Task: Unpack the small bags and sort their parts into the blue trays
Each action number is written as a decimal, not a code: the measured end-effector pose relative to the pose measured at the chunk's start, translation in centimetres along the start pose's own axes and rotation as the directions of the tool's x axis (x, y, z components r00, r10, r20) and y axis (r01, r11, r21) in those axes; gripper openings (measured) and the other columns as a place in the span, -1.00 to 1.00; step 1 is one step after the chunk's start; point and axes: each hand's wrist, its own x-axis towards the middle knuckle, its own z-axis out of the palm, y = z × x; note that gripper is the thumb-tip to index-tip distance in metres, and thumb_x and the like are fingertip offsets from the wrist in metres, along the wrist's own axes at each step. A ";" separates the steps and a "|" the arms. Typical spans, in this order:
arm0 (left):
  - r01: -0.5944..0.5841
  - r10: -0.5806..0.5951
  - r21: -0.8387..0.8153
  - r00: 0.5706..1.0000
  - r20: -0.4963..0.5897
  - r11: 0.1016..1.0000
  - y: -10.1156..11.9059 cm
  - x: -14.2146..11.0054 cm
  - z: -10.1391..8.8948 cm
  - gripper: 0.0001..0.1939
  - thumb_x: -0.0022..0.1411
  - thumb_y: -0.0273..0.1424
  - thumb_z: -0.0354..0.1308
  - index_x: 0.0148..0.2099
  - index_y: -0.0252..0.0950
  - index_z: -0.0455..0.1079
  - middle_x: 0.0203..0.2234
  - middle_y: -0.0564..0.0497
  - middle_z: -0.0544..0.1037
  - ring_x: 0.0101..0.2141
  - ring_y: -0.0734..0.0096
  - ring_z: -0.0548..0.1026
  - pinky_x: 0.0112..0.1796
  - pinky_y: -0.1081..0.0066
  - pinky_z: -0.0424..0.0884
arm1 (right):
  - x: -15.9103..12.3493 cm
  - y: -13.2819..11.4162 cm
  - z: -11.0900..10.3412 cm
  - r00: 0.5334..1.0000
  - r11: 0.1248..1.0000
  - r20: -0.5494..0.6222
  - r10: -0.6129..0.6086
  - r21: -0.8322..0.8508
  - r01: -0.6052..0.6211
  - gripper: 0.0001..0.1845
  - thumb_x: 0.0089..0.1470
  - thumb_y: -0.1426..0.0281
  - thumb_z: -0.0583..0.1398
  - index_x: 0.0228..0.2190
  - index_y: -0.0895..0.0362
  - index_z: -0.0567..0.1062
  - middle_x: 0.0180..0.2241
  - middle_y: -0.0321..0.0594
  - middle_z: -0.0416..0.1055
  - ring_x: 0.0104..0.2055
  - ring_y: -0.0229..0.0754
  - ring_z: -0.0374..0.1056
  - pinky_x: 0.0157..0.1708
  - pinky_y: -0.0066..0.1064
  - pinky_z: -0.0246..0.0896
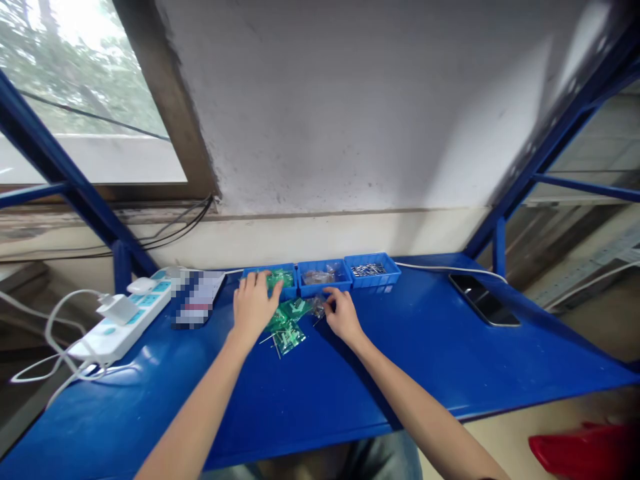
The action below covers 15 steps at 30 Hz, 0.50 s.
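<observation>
My left hand lies over the left blue bin, thumb apart from the fingers, with no object visible in it. Green plastic packets fill that bin. More green packets lie in a loose pile on the table just in front, with a few thin metal pins sticking out beside them. The fingertips of my right hand are pinched on a small clear plastic bag at the pile's right side. Its contents are too small to make out.
The middle blue bin holds clear bags; the right bin holds metal pins. A white power strip with cables and a partly blurred flat item are at left. A black phone lies on the right of the blue table.
</observation>
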 end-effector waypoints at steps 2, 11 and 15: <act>-0.023 -0.009 -0.260 0.993 -0.122 0.965 0.5 -2.0 0.4 -0.59 0.25 -0.15 -0.11 -0.05 -0.33 0.33 -0.24 -0.19 0.47 -0.14 0.09 0.39 -0.11 0.23 0.26 | -0.1 -0.2 -0.3 0.998 0.999 -0.059 0.011 0.052 -0.007 -0.72 0.00 0.50 0.09 -0.19 0.19 0.43 -0.46 -0.18 0.41 -0.33 -0.12 0.30 -0.29 -0.30 0.25; 0.235 0.046 -0.838 0.954 0.295 0.492 2.3 -4.5 2.9 -0.42 0.26 0.00 -0.28 -0.26 -0.35 0.37 -0.58 0.02 0.40 -0.65 0.51 0.31 -0.66 0.52 0.14 | -1.8 -3.4 -1.2 0.973 0.956 -0.141 -0.181 0.207 0.208 -0.84 0.11 0.41 0.07 -0.36 0.08 0.47 -0.26 -0.15 0.38 -0.19 -0.18 0.34 -0.18 -0.32 0.29; 0.182 0.004 -0.860 0.978 0.210 0.477 2.1 -4.4 2.5 -0.63 0.17 -0.07 0.00 -0.24 -0.30 0.33 -0.52 0.04 0.42 -0.53 0.45 0.40 -0.53 0.50 0.27 | -2.2 -3.5 -0.5 0.939 0.921 -0.105 -0.329 0.185 0.343 -0.78 0.09 0.48 0.06 -0.28 0.05 0.48 -0.12 -0.10 0.28 -0.06 -0.15 0.29 -0.10 -0.26 0.29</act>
